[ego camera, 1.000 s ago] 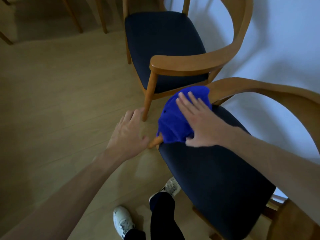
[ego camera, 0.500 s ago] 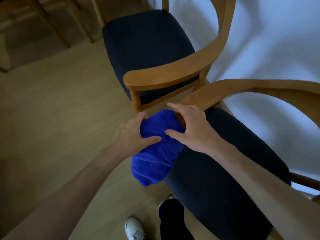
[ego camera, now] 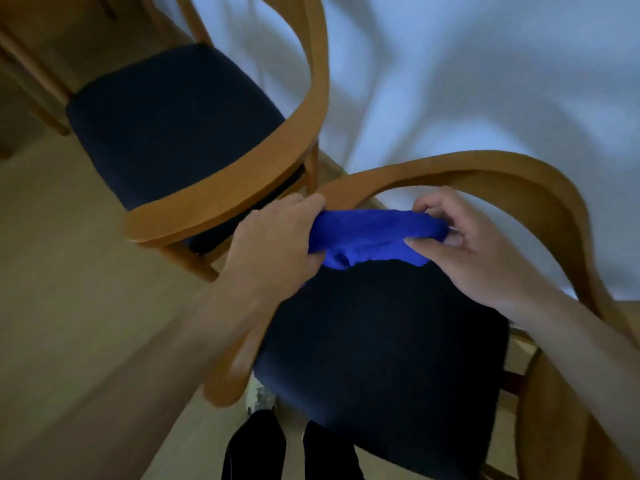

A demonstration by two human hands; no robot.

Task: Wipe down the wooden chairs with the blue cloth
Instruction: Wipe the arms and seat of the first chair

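Observation:
The blue cloth [ego camera: 374, 237] is stretched between both hands above the dark seat of the near wooden chair [ego camera: 502, 174]. My left hand [ego camera: 273, 244] grips its left end, and my right hand [ego camera: 464, 244] pinches its right end between thumb and fingers. The near chair's curved wooden back runs behind the cloth and down the right side. A second wooden chair [ego camera: 225, 199] with a dark seat stands just beyond, to the left, its armrest close to my left hand.
A white wall [ego camera: 485, 81] rises right behind both chairs. Wooden legs of other furniture [ego camera: 31, 81] stand at the upper left on the light wood floor [ego camera: 69, 289]. My dark trouser legs [ego camera: 256, 445] and a white shoe show at the bottom.
The cloth has gone from bunched on the near chair's armrest end to lifted and pulled out between both hands over the seat. The view has swung right and closer.

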